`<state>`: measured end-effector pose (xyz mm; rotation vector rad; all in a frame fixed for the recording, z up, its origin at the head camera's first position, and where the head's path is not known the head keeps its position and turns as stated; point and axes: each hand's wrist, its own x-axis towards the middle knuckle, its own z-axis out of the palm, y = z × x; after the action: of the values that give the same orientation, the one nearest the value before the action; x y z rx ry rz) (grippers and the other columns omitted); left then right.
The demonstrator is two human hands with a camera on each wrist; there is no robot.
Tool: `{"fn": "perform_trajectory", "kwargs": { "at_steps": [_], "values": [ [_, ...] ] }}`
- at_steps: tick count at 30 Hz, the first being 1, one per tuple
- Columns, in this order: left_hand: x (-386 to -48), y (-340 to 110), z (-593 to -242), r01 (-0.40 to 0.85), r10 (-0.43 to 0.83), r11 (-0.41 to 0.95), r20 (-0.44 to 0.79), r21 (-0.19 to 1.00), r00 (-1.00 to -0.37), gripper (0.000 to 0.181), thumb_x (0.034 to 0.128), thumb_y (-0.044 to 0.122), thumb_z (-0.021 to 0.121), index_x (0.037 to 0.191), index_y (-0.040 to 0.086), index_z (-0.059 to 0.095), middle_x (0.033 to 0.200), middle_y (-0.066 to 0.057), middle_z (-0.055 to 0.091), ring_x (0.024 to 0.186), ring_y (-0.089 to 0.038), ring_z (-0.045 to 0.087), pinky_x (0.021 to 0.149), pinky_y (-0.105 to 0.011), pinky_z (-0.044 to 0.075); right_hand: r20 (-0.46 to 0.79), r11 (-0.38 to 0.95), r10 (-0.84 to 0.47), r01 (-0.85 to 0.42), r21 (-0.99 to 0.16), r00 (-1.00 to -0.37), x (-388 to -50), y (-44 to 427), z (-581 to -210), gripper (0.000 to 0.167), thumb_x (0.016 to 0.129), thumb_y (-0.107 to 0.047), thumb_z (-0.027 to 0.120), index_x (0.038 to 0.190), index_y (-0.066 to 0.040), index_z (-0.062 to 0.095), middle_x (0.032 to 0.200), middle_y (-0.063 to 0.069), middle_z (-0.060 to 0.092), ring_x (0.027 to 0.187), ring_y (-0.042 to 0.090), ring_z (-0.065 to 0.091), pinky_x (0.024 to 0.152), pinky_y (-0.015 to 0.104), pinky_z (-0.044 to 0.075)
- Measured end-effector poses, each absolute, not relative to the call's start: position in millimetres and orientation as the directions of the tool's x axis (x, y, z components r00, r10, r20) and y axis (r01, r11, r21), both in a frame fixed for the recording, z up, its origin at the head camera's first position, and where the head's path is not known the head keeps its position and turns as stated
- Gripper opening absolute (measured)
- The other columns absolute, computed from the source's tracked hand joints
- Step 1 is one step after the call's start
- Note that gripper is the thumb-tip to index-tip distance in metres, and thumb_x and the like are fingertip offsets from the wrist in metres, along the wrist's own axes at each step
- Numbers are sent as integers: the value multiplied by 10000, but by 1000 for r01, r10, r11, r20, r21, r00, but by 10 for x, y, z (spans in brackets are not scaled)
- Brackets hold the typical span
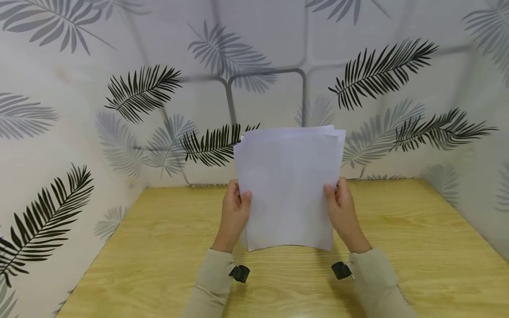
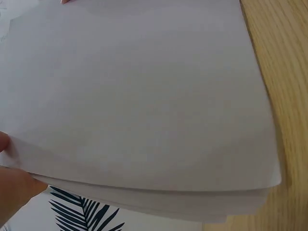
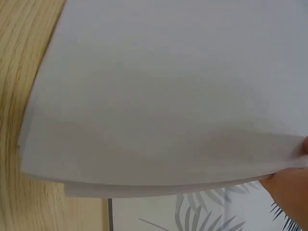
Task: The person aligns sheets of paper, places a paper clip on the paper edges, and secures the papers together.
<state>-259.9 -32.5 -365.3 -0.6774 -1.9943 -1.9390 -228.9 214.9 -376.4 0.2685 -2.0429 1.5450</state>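
A stack of white paper sheets [image 1: 289, 190] is held up over the table, its sheets slightly out of line at the top edge. My left hand [image 1: 235, 211] grips the left side, thumb on the front and fingers behind. On the opposite side my right hand [image 1: 343, 211] pinches the stack the same way. In the left wrist view several layered edges of the paper [image 2: 144, 106] show beside the fingers [image 2: 19, 190]. The right wrist view has the paper [image 3: 159, 106] bending a little near the fingers [image 3: 288, 192].
A light wood-grain table [image 1: 171, 234] lies beneath the hands. Behind and at both sides stand walls [image 1: 270, 101] covered with a leaf pattern. A small black device [image 1: 240, 274] is strapped at the left wrist, and another black device [image 1: 341, 270] at the right.
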Motion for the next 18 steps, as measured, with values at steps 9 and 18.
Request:
{"fn": "perform_trajectory", "kwargs": {
  "at_steps": [9, 18],
  "values": [
    [-2666, -283, -3625, 636, 168, -21, 630, 772, -758, 146, 997, -45, 408, 1140, -74, 407, 1095, -232, 509, 1020, -300, 537, 853, -363, 447, 641, 339, 254, -554, -760, -724, -2173, 1916, -3672, 165, 1012, 35, 339, 1112, 165, 356, 1012, 239, 459, 877, 174, 448, 745, 223, 354],
    [-2727, -182, -3672, 618, 104, 35, 613, 785, -784, 145, 993, -60, 398, 1135, -88, 396, 1143, -224, 468, 1105, -314, 474, 972, -453, 373, 665, 374, 273, -560, -739, -695, -2314, 1963, -3849, 232, 1023, -19, 365, 1211, 117, 359, 1090, 241, 499, 974, 180, 448, 834, 206, 345]
  ]
}}
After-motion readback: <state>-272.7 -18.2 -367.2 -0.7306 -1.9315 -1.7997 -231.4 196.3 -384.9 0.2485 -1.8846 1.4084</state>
